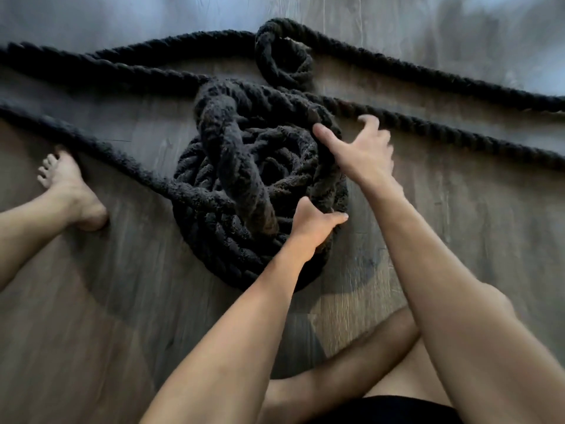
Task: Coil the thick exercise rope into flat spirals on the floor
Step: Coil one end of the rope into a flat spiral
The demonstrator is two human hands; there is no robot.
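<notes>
A thick black twisted rope (pixel 232 166) lies on the wooden floor, partly wound into a rough pile of loops in the middle of the view. One fat strand crosses over the top of the pile. A smaller loop (pixel 284 53) sits behind it, and long loose lengths run off to the left and right. My left hand (pixel 312 224) grips the near right edge of the pile. My right hand (pixel 357 148) hovers over the pile's right side with fingers spread and nothing in it.
My bare left foot (pixel 70 191) rests on the wooden floor (pixel 122 301) at the left, touching a loose rope length. My bent right leg (pixel 351 362) lies at the bottom, close to the pile.
</notes>
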